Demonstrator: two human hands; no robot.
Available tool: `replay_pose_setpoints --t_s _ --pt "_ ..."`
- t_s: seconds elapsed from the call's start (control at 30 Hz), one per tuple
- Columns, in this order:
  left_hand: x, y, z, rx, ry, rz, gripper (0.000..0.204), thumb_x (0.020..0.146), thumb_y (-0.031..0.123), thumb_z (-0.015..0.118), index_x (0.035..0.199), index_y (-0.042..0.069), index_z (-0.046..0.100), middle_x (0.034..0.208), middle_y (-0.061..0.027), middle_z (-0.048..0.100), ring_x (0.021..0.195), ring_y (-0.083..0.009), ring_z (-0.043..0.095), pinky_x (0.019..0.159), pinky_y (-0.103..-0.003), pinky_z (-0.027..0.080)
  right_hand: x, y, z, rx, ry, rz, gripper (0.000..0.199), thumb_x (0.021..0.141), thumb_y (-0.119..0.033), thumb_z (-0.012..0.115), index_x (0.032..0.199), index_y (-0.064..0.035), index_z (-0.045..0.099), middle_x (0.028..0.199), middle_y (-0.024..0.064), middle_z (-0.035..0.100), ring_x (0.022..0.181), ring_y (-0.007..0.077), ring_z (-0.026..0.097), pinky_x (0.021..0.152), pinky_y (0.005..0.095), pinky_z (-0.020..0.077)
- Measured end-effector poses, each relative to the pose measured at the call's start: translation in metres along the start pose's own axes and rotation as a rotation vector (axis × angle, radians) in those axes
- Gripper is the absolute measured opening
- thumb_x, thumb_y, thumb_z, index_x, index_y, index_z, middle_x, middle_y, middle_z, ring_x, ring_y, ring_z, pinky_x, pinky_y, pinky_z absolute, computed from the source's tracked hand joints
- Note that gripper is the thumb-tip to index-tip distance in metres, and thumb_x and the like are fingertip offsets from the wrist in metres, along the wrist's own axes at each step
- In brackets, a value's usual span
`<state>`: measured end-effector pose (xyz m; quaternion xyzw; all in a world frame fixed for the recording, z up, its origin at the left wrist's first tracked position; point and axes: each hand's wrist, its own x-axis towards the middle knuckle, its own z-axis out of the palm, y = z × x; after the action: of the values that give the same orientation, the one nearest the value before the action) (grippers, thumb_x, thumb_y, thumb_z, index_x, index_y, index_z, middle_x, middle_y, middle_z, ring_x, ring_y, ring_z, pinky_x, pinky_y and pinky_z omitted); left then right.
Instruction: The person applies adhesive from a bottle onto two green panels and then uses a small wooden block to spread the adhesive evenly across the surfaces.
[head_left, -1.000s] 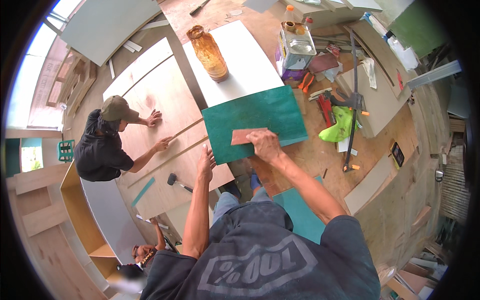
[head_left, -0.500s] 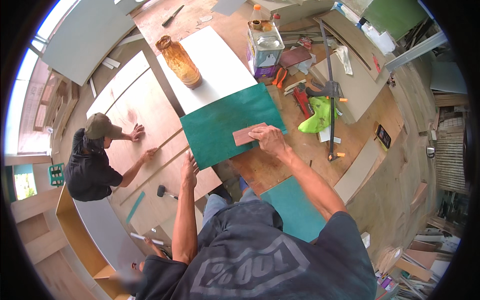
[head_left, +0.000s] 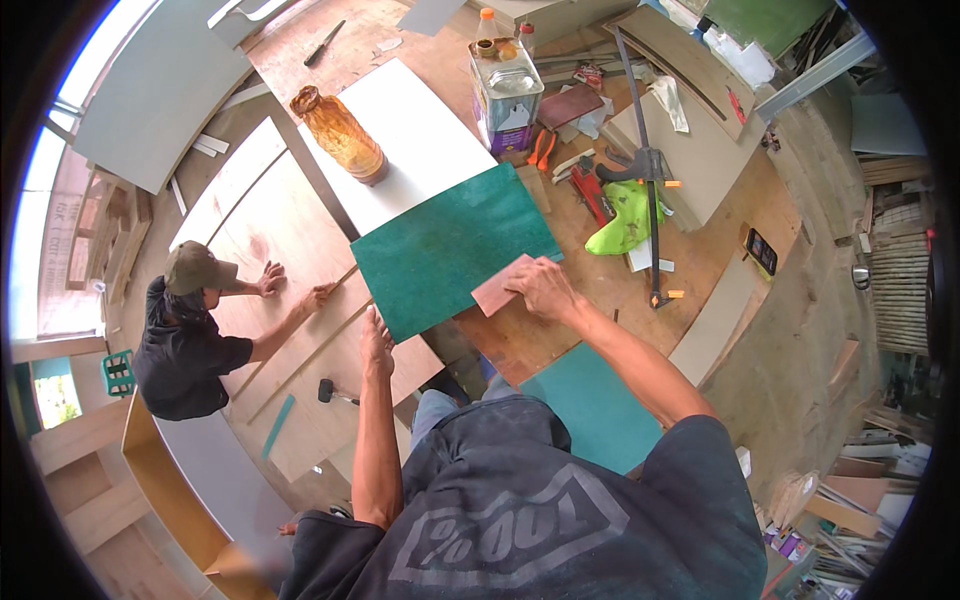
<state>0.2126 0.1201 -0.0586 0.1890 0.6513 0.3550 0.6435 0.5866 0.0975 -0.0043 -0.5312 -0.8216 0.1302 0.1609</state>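
A green rectangular board (head_left: 440,245) lies in front of me, its far part next to a white panel (head_left: 430,130). At its near edge my right hand (head_left: 548,290) is closed on a flat reddish-brown block (head_left: 500,287), gripping its right end. The block sits tilted across that edge; whether its underside touches the board is hidden. My left hand (head_left: 377,345) rests by the board's lower left corner with fingers stretched out along the edge, holding nothing.
An amber bottle (head_left: 340,138) and a metal can (head_left: 508,95) stand beyond the board. Right lie a bar clamp (head_left: 652,165), green cloth (head_left: 625,215), orange-handled pliers (head_left: 543,148) and phone (head_left: 762,252). A co-worker (head_left: 190,340) leans over plywood (head_left: 270,215) at left, near a mallet (head_left: 328,390).
My right hand has drawn the block back toward me, to the board's near edge, and turned it to a steeper slant. My left hand stays at the corner. The whole view has shifted slightly.
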Motion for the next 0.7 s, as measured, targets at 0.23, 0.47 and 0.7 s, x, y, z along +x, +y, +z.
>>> replay_pose_setpoints --t_s 0.23,0.47,0.7 --pt "-0.001 0.001 0.004 0.068 0.031 0.022 0.080 0.094 0.064 0.053 0.149 0.006 0.043 0.144 -0.0128 0.052 0.113 -0.0240 0.055 0.095 -0.037 0.041 -0.027 0.013 -0.045 0.053 0.081 0.004 0.033 0.074 -0.001 0.064 0.101 -0.0158 0.075 0.107 -0.0006 0.074 0.104 0.0178 0.068 0.093 0.0378 0.0466" --pt "-0.008 0.009 0.009 0.061 0.019 -0.011 0.085 0.092 0.067 0.054 0.150 0.006 0.040 0.143 -0.0100 0.054 0.112 -0.0229 0.053 0.095 -0.039 0.041 -0.029 0.058 -0.029 -0.092 0.149 0.053 0.033 0.076 -0.001 0.063 0.102 -0.0161 0.076 0.108 -0.0017 0.074 0.109 0.0147 0.065 0.100 0.0404 0.0428" --pt "0.008 -0.001 -0.005 0.070 -0.002 -0.018 0.081 0.093 0.066 0.052 0.148 0.007 0.044 0.141 -0.0091 0.053 0.117 -0.0258 0.051 0.098 -0.039 0.040 0.014 0.058 -0.038 -0.066 0.121 -0.019 0.030 0.075 -0.001 0.063 0.097 -0.0179 0.077 0.106 -0.0057 0.074 0.110 0.0127 0.064 0.103 0.0409 0.0397"
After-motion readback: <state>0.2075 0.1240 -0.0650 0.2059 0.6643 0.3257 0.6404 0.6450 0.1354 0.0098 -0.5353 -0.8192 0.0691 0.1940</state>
